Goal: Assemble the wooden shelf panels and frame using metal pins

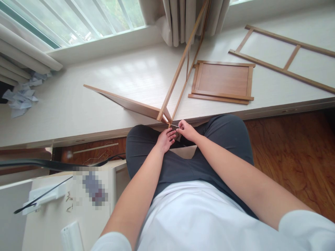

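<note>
A wooden ladder-like frame [176, 82] stands on edge on the white ledge, its near end by my knees. Against that end, a flat wooden panel [125, 104] meets the frame at an angle. My right hand [187, 131] pinches a thin metal rod that looks like a hex key [176, 126], its far tip at the frame's near corner. Just below this corner is my left hand [166, 140], palm turned up and fingers apart, the fingertips close to the wood. Whether they touch it I cannot tell.
Stacked wooden panels [223, 78] lie right of the standing frame. Another ladder-like frame [291, 68] lies flat at the far right. Crumpled paper [21, 99] sits at the left. Small metal fasteners [69, 202] and a white power strip [71, 237] are on the lower-left surface.
</note>
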A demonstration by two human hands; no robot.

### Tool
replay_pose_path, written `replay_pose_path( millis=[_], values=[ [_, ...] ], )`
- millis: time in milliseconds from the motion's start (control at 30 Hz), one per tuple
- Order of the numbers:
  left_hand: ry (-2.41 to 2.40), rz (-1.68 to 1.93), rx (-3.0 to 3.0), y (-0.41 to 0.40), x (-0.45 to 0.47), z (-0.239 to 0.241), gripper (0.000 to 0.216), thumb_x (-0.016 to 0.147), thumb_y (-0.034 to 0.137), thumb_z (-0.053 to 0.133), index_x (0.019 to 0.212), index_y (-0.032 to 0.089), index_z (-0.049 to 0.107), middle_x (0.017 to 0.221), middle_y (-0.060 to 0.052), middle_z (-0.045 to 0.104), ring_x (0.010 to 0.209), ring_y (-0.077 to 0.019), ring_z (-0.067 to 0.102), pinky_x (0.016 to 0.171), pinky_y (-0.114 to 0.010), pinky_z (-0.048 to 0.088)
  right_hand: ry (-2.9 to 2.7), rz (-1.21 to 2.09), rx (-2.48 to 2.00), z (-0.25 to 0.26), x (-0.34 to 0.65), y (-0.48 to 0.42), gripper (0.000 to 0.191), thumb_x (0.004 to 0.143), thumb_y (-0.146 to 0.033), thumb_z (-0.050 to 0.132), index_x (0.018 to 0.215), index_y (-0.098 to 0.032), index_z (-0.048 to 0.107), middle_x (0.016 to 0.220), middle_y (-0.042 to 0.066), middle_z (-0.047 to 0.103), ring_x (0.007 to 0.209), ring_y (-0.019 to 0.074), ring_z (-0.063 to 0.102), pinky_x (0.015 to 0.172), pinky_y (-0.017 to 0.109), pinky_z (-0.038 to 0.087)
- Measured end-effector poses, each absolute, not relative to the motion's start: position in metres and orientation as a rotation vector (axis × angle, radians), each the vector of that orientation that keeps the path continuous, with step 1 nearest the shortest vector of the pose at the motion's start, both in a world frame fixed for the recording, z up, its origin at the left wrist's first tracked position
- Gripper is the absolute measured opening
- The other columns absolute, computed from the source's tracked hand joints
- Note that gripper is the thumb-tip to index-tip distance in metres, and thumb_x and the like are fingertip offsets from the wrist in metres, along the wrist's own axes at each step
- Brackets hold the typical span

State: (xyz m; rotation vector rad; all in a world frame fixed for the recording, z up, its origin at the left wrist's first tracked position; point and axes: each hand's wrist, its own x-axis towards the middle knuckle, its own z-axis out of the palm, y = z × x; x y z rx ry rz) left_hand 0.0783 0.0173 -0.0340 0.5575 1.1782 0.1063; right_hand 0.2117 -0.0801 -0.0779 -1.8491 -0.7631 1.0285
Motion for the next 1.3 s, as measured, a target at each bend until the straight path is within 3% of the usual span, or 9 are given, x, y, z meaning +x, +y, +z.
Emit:
replay_pose_path(
  millis=[1300],
  values=[
    [1.199,0.102,0.576,0.0162,0.0793,-0.0338,0.021,0.090,0.030,0.057,0.106,0.018,0.064,0.112,-0.011,0.072,0.067,-0.0125,0.061,0.054,-0.023,0.042,-0.685,1.120,-1.789,-0.0770,0.2110,-0.0794,0.018,0.088,-0.039,0.059,0.084,-0.023,0.051,0.062,-0.005,0.061,0.053,0.0118,0.050,0.056,0.023,0.040]
  ],
)
